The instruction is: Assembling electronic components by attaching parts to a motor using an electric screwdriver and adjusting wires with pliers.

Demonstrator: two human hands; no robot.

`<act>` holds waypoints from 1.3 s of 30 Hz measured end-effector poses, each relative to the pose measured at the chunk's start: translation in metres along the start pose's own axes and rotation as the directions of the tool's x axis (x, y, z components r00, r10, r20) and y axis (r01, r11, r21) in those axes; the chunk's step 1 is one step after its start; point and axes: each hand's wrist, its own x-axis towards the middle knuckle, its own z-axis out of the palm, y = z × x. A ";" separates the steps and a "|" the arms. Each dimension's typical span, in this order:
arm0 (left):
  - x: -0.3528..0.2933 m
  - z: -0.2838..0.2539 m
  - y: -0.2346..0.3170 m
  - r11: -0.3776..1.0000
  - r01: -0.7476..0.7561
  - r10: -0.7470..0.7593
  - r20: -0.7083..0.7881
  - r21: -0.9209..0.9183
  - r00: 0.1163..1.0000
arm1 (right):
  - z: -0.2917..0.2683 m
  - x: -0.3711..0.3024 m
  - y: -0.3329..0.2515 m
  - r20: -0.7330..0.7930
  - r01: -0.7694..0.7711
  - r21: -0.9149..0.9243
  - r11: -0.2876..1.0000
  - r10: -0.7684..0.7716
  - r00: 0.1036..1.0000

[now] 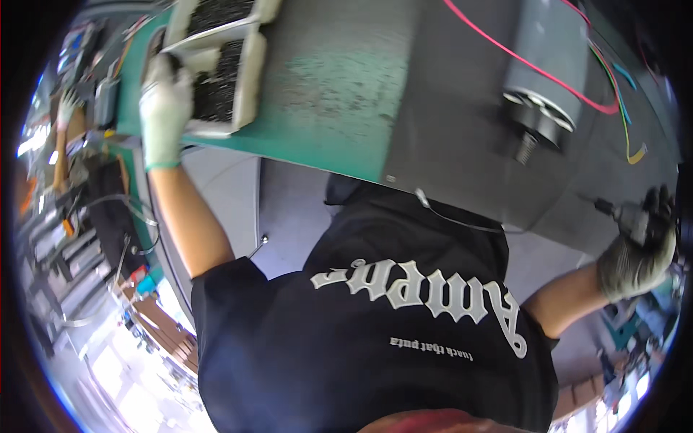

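Observation:
My left hand, in a pale glove with dark fingertips, is at the near left side of a white bin of small dark parts, which look like screws. Its fingers are curled in at the bin's edge; anything between them is hidden. Out to the far right, my right hand, also gloved, grips a power screwdriver whose dark bit points left toward the bench. A large grey cylindrical motor lies on the dark mat, its threaded shaft toward me. Neither hand touches it.
A second white bin of dark parts adjoins the first. The green bench top meets a dark mat. A red wire loops over the motor, with thinner coloured wires beside it. Another person's gloved hand shows at far left.

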 end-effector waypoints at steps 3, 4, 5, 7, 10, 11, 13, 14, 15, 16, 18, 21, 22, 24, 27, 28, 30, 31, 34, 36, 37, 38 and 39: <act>-0.012 -0.067 0.070 0.561 0.411 -0.308 0.279 -0.719 0.909 | 0.017 0.000 -0.015 0.044 -0.161 0.269 0.949 0.155 0.987; -0.022 -0.070 0.108 -0.018 0.286 -0.343 0.274 -0.958 0.899 | 0.023 -0.001 -0.022 0.313 -0.283 0.551 0.785 0.120 0.942; -0.037 -0.075 0.152 -0.384 0.211 -0.116 0.274 -0.899 0.955 | 0.034 -0.004 -0.028 0.538 -0.454 0.718 0.528 -0.008 0.843; -0.062 -0.066 0.207 -0.194 0.620 0.164 0.598 -0.761 0.785 | 0.038 -0.003 -0.038 0.625 -0.493 0.692 0.528 -0.096 0.775; -0.071 -0.056 0.313 -0.709 0.703 0.624 0.411 -0.062 0.665 | 0.053 -0.016 -0.052 0.604 -0.437 0.689 0.579 -0.124 0.788; -0.072 -0.052 0.327 -0.703 0.706 0.679 0.377 0.088 0.629 | 0.068 -0.024 -0.053 0.587 -0.407 0.687 0.601 -0.129 0.799; -0.073 -0.049 0.338 -0.697 0.663 0.716 0.306 0.272 0.628 | 0.081 -0.031 -0.056 0.567 -0.358 0.684 0.636 -0.156 0.809; -0.073 -0.050 0.340 -0.707 0.635 0.707 0.277 0.311 0.651 | 0.075 -0.025 -0.054 0.558 -0.333 0.684 0.649 -0.172 0.812; -0.074 -0.052 0.341 -0.706 0.634 0.707 0.271 0.315 0.653 | 0.083 -0.032 -0.059 0.549 -0.308 0.684 0.661 -0.189 0.814; -0.075 -0.057 0.342 -0.697 0.647 0.717 0.266 0.309 0.644 | 0.083 -0.031 -0.061 0.541 -0.284 0.685 0.671 -0.206 0.816; -0.080 -0.061 0.343 -0.686 0.657 0.728 0.287 0.312 0.623 | 0.092 -0.035 -0.061 0.531 -0.250 0.688 0.682 -0.237 0.814; -0.080 -0.067 0.341 -0.698 0.646 0.716 0.333 0.310 0.614 | 0.097 -0.037 -0.062 0.514 -0.200 0.693 0.693 -0.280 0.811; -0.080 -0.068 0.342 -0.701 0.644 0.712 0.352 0.307 0.607 | 0.093 -0.032 -0.062 0.506 -0.181 0.696 0.695 -0.296 0.810; -0.080 -0.063 0.346 -0.725 0.612 0.689 0.338 0.316 0.641 | 0.090 -0.035 -0.065 0.490 -0.142 0.700 0.700 -0.325 0.809; -0.078 -0.063 0.346 -0.746 0.601 0.665 0.378 0.287 0.644 | 0.090 -0.030 -0.061 0.466 -0.085 0.703 0.706 -0.367 0.805; -0.078 -0.064 0.346 -0.748 0.613 0.658 0.396 0.254 0.640 | 0.092 -0.032 -0.062 0.458 -0.066 0.703 0.708 -0.380 0.803; -0.075 -0.064 0.347 -0.751 0.605 0.655 0.411 0.265 0.634 | 0.088 -0.027 -0.060 0.444 -0.028 0.702 0.712 -0.407 0.798; -0.073 -0.064 0.347 -0.753 0.599 0.653 0.423 0.273 0.628 | 0.077 -0.015 -0.052 0.437 -0.009 0.701 0.713 -0.420 0.795; -0.067 -0.073 0.348 -0.764 0.587 0.632 0.499 0.268 0.594 | 0.083 -0.024 -0.058 0.435 0.034 0.679 0.734 -0.438 0.787; -0.065 -0.079 0.351 -0.783 0.575 0.580 0.615 0.239 0.534 | 0.099 -0.035 -0.058 0.448 0.081 0.634 0.769 -0.450 0.772; -0.066 -0.078 0.349 -0.788 0.567 0.575 0.617 0.241 0.537 | 0.100 -0.036 -0.059 0.460 0.101 0.613 0.784 -0.458 0.760; -0.067 -0.077 0.346 -0.752 0.646 0.568 0.625 0.130 0.535 | 0.089 -0.026 -0.055 0.473 0.122 0.592 0.796 -0.466 0.748; -0.069 -0.075 0.343 -0.693 0.720 0.567 0.632 0.020 0.529 | 0.087 -0.026 -0.054 0.482 0.147 0.566 0.811 -0.470 0.740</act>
